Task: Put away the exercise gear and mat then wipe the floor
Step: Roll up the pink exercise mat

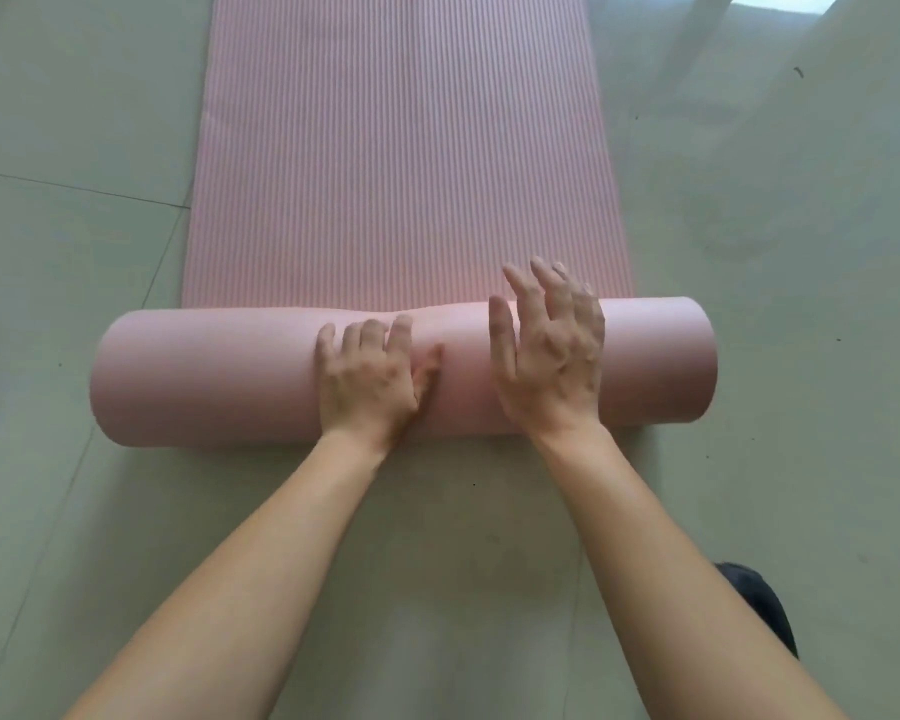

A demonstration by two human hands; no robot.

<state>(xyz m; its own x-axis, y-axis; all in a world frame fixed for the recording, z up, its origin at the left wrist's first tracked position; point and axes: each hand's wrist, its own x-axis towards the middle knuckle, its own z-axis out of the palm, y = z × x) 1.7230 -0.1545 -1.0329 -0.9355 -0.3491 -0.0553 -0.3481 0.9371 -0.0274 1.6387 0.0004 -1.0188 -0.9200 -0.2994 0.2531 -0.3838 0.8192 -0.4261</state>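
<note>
The pink mat [406,174] lies on the floor [74,252], its smooth roll [204,376] under both hands with long axis left to right and ribbed flat length stretching beyond the fingertips, the left hand [370,379] pressing it flat-fingered, the right hand [549,356] over it, fingers spread, gripping nothing.

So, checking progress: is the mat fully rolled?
Partly: the mat is rolled at the left hand and right hand; the rest lies flat.

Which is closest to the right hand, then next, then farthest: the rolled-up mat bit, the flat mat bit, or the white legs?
1. Rolled-up mat bit, under the right hand.
2. Flat mat bit, just past the roll.
3. White legs, far off, top right.
</note>
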